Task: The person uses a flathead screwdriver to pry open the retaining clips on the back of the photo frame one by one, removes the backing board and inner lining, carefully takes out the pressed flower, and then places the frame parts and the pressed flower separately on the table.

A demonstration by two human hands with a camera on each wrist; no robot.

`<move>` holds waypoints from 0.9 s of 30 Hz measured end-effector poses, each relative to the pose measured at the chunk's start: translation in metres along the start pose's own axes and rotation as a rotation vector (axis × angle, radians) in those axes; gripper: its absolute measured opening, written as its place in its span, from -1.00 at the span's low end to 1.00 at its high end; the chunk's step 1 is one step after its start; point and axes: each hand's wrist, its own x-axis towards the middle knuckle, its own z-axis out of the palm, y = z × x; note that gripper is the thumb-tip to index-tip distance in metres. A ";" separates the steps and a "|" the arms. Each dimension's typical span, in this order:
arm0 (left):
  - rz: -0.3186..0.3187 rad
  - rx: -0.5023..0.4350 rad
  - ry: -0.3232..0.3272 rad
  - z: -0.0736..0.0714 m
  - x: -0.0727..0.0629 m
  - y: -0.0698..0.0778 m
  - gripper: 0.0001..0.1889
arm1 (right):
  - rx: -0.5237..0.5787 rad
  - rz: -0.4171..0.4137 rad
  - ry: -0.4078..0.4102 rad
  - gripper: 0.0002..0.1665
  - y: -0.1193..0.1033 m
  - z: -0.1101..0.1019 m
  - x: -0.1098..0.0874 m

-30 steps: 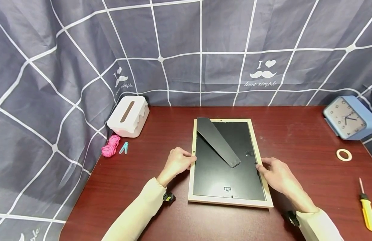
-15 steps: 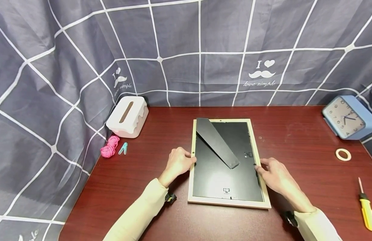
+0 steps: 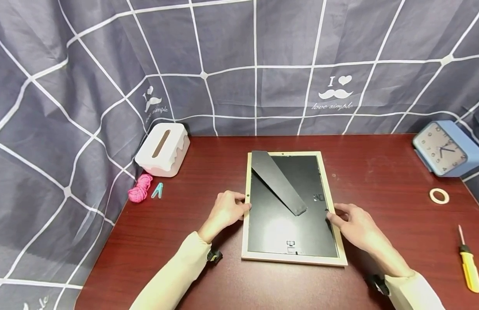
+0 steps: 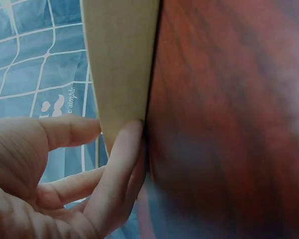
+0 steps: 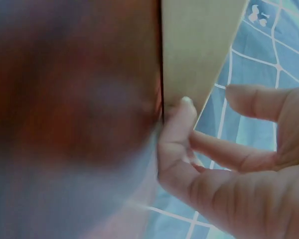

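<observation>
A picture frame [image 3: 293, 258] with a pale wooden border lies back side up on the table in the head view. Its black stand leg [image 3: 278, 183] slants across the dark backing board [image 3: 270, 232]. My left hand [image 3: 225, 210] pinches the left border, thumb on top and fingers against the outer side. In the left wrist view the fingers [image 4: 120, 159] press on the pale wooden side [image 4: 122, 59]. At the right border my right hand [image 3: 356, 224] holds on the same way, its thumb over the edge. Fingers [image 5: 177, 134] touch the side in the right wrist view.
A white tissue box [image 3: 162, 150], pink yarn [image 3: 140, 188] and a teal clothespin [image 3: 157, 190] are at the left. On the right stand a blue clock [image 3: 449, 148], a tape roll [image 3: 439, 196] and a yellow-handled screwdriver [image 3: 470, 269]. A grey checked curtain [image 3: 282, 94] hangs behind.
The frame's near right corner has shifted slightly left. Both hands stay at the frame's sides, and the whole head view has drifted a little.
</observation>
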 end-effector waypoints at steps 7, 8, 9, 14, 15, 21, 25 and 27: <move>-0.006 -0.114 -0.126 -0.002 -0.017 -0.006 -0.42 | 0.152 0.022 0.124 -0.43 0.010 -0.002 -0.028; -0.006 -0.126 -0.138 -0.001 -0.019 -0.008 -0.39 | 0.154 0.017 0.165 -0.47 0.012 -0.002 -0.034; -0.006 -0.137 -0.149 -0.001 -0.021 -0.009 -0.37 | 0.148 0.008 0.212 -0.50 0.014 -0.003 -0.038; -0.013 -0.181 -0.179 0.000 -0.027 -0.014 -0.32 | 0.067 -0.027 0.406 -0.64 0.033 -0.012 -0.061; -0.019 -0.185 -0.182 0.000 -0.027 -0.014 -0.32 | 0.044 -0.023 0.431 -0.64 0.037 -0.014 -0.065; -0.040 -0.173 -0.198 0.000 -0.028 -0.015 -0.28 | -0.046 0.118 0.534 -0.54 0.061 -0.033 -0.083; -0.046 -0.187 -0.197 -0.001 -0.027 -0.014 -0.29 | -0.020 0.136 0.627 -0.54 0.085 -0.043 -0.084; -0.052 -0.189 -0.193 -0.002 -0.026 -0.014 -0.30 | 0.011 0.148 0.664 -0.52 0.098 -0.046 -0.082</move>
